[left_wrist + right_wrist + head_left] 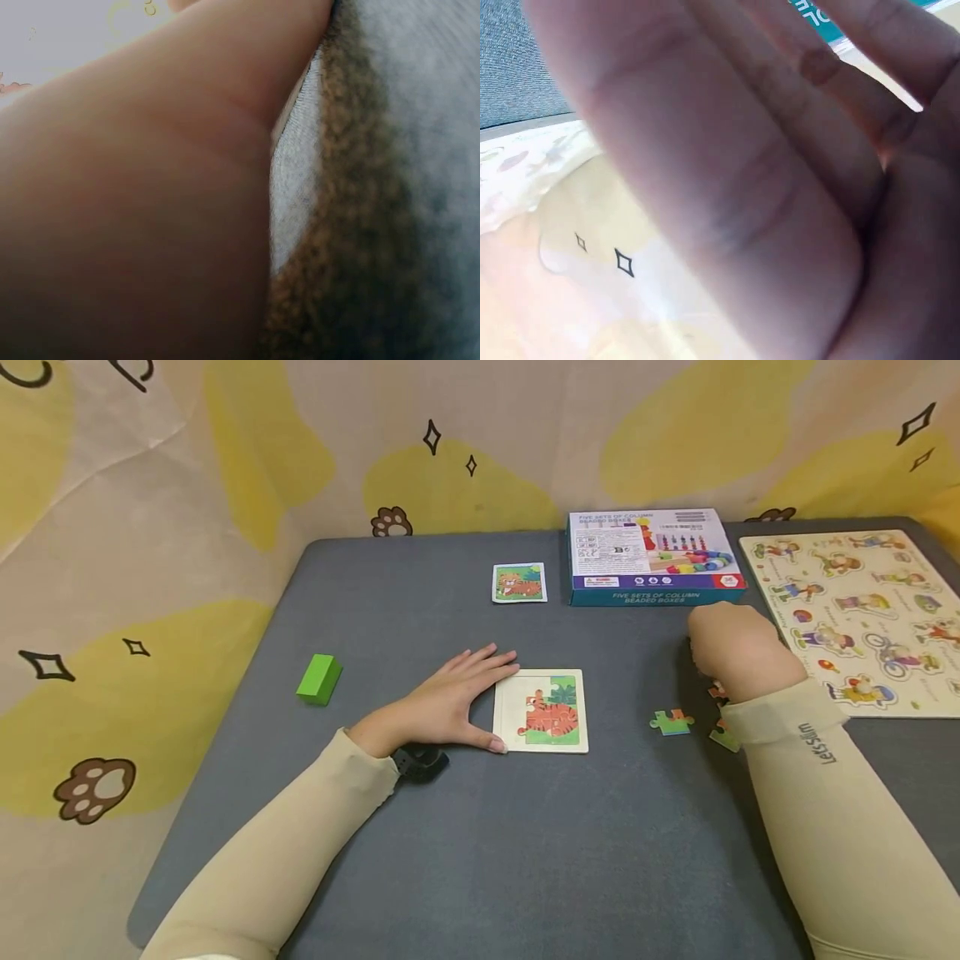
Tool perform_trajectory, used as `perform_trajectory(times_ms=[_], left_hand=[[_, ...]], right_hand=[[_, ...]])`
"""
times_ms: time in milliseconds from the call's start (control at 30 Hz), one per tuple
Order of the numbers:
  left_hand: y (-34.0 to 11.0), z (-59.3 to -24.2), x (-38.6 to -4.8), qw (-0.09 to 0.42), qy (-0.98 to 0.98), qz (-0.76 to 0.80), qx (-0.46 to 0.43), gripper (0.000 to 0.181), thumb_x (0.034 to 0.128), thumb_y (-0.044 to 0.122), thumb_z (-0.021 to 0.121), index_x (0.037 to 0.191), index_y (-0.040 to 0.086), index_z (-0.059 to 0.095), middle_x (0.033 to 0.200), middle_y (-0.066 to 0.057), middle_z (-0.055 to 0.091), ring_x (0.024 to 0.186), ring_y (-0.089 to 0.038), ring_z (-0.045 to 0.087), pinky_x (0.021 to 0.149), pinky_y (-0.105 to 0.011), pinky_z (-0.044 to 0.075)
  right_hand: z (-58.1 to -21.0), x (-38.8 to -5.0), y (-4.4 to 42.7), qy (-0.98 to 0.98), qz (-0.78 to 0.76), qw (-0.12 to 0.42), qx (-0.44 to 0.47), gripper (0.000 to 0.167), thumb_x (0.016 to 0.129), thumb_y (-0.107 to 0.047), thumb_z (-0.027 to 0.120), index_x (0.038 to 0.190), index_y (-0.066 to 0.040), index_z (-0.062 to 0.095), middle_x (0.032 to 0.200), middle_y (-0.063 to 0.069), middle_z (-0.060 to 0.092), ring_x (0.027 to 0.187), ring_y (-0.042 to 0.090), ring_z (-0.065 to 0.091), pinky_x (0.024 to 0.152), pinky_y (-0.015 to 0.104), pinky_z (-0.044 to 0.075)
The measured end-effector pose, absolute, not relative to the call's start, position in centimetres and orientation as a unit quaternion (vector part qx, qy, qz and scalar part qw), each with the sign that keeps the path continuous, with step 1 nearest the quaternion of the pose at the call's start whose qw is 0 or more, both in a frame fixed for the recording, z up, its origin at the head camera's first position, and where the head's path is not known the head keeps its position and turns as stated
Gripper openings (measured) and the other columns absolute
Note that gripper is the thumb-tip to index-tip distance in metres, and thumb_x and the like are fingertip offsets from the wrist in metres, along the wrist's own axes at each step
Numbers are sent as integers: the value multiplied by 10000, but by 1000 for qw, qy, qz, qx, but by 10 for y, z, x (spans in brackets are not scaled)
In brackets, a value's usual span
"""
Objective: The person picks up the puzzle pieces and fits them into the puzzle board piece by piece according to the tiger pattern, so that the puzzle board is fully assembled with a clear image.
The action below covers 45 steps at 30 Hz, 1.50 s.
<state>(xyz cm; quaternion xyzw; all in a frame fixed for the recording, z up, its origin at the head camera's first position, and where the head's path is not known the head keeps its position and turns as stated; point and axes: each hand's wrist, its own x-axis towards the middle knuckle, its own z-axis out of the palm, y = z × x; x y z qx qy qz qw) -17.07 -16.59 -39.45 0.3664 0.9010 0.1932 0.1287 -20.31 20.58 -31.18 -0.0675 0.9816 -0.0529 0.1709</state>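
My left hand (450, 702) lies with straight, spread fingers at the left edge of a small puzzle tray (583, 727); thumb and fingers touch its left side. Joined pieces of a tiger picture (551, 720) fill the tray's right part, while its left part shows bare board. Over the table to the right, my right hand (742, 647) is bent down above loose jigsaw pieces (724, 740), partly covered by hand and sleeve. Another loose piece (671, 722) lies just left of them. Curled fingers (705, 172) fill the right wrist view; their tips, and anything between them, are hidden.
A tiger picture card (519, 583) lies behind the tray. Further right are a bead toy box (656, 597) and a large picture board (900, 618). A green block (319, 679) sits to the left. Printed cloth (487, 410) hangs behind the grey table (525, 860).
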Motion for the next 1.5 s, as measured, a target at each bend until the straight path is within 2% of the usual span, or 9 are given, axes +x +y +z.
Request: perform_trajectory(times_ms=[267,467,700,867,1100,1233,1333,1433,1500], left_hand=[[-165,-397,-172,129,900,193,370,1110,825,619,831,1673,161,280,1739,29,187,1608,-168,10,1280,-450,1],[-165,-399,-171,131,898,196,371,1114,821,609,839,1673,157,280,1740,27,186,1609,-179,12,1280,-458,-2],[-166,-399,-171,134,900,195,367,1113,819,616,836,1674,168,280,1739,34,187,1608,-170,11,1280,-451,-3],[-165,-397,-172,132,900,195,367,1116,818,617,835,1674,166,280,1739,32,189,1608,-175,13,1280,-459,-1],[-165,-394,-171,136,901,193,365,1119,822,628,825,1677,167,270,1741,30,182,1608,-175,8,1280,-454,-7],[-166,-395,-172,132,900,194,368,1114,826,634,819,1676,169,272,1741,32,182,1608,-176,14,1280,-460,-3],[-166,-395,-172,129,900,195,368,1112,826,635,819,1676,168,275,1740,37,183,1608,-174,16,1280,-462,0],[-167,-394,-172,130,899,196,368,1110,827,634,819,1674,163,279,1740,37,181,1609,-177,15,1280,-468,1],[-167,-393,-172,131,899,197,367,1107,827,633,820,1673,163,282,1740,35,182,1609,-180,16,1280,-472,2]], right_hand=[[-315,-206,207,985,-47,156,-62,99,830,-14,773,863,45,701,862,229,670,807,448,585,680,562,502],[-319,-207,212,979,-83,171,-71,221,840,30,738,1059,59,718,978,237,681,870,426,581,712,540,505],[-316,-207,200,969,-109,196,-101,179,918,60,681,1093,30,699,885,151,673,829,338,597,714,488,508],[-312,-203,180,970,-107,178,-130,226,954,34,686,1180,29,695,999,197,683,873,359,598,743,489,544],[-317,-197,157,974,-105,126,-159,289,954,23,699,1242,0,713,1180,269,688,935,394,609,833,580,551],[-320,-192,143,973,-119,105,-169,323,945,-27,754,1252,-8,655,1127,243,701,889,370,628,821,542,572],[-319,-185,131,971,-116,87,-188,310,953,-91,776,1226,-46,635,1055,193,721,821,329,632,737,481,579],[-319,-176,119,967,-124,65,-214,247,960,-109,775,1188,-81,683,1006,145,742,751,291,624,634,426,544],[-319,-171,111,962,-135,53,-231,210,967,-101,765,1173,-103,724,1014,122,753,754,276,634,630,418,546]])
